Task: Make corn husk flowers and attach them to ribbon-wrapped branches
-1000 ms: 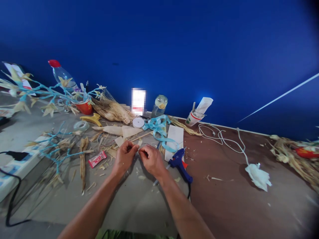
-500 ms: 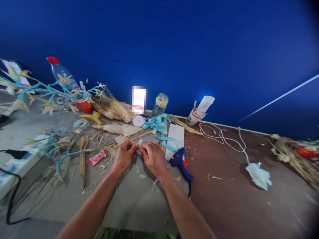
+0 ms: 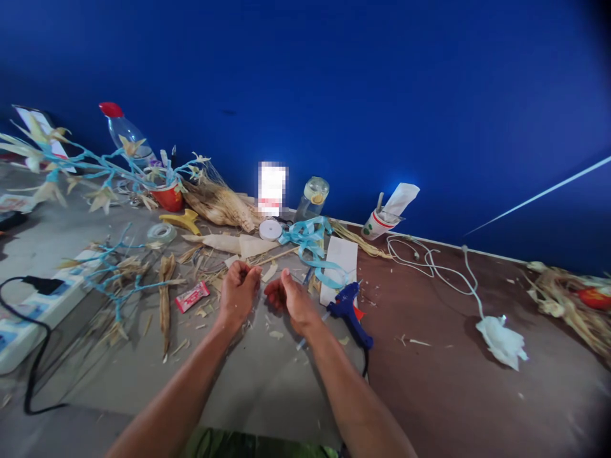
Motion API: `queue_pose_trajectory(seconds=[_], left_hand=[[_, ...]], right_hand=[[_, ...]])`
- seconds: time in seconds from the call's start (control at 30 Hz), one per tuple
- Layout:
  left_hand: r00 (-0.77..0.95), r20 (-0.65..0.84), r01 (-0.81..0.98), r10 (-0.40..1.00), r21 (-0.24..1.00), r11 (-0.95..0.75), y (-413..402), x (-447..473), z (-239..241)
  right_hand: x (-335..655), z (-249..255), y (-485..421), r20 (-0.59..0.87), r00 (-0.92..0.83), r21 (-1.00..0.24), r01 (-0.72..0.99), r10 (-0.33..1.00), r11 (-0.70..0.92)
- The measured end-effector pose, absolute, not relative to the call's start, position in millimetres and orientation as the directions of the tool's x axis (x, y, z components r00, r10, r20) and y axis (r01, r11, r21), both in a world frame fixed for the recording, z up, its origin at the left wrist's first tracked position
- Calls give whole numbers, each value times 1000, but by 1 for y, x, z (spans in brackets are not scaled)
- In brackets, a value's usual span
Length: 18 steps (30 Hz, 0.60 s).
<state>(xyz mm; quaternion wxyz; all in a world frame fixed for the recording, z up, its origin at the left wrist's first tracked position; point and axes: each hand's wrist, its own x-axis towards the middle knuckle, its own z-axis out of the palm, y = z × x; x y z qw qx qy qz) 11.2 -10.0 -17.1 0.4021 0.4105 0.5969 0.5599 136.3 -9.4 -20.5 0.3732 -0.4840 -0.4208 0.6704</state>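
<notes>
My left hand (image 3: 238,290) is curled into a fist just above the grey mat (image 3: 248,381), thumb against the fingers; whatever it pinches is too small to name. A small gap separates it from my right hand (image 3: 292,299), turned partly palm-in with its fingers curled, and its contents are hidden. Scraps of dried husk (image 3: 270,272) lie around both hands. A blue glue gun (image 3: 351,309) rests just right of my right hand, beside a white paper sheet (image 3: 340,264) and a tangle of light blue ribbon (image 3: 308,238).
At the left are a red packet (image 3: 191,296), blue-wrapped husk branches (image 3: 119,280), a power strip (image 3: 28,312) and a black cable. Behind stand a white tape roll (image 3: 270,229), jar (image 3: 314,196), paper cup (image 3: 382,222) and red cup (image 3: 168,197). A white cord (image 3: 429,261) and husk flower (image 3: 501,340) lie right.
My hands, pinched together fingertip to fingertip before, have drawn slightly apart, and the right hand has rolled so its palm side shows. The view shifted a little leftwards.
</notes>
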Motion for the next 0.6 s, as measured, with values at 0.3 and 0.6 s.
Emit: queue_pose_trajectory(seconds=[0.3,0.6], left_hand=[[-327,60,196,943,981,6,-18,21,-17],[-264,-48,91,963,993,75,-13,21,-21]], right_hand=[[123,-14,-14,-504,-459,-631,-383,732,-674],[126,-19,-15,-65,-32,-990,131,997,-60]])
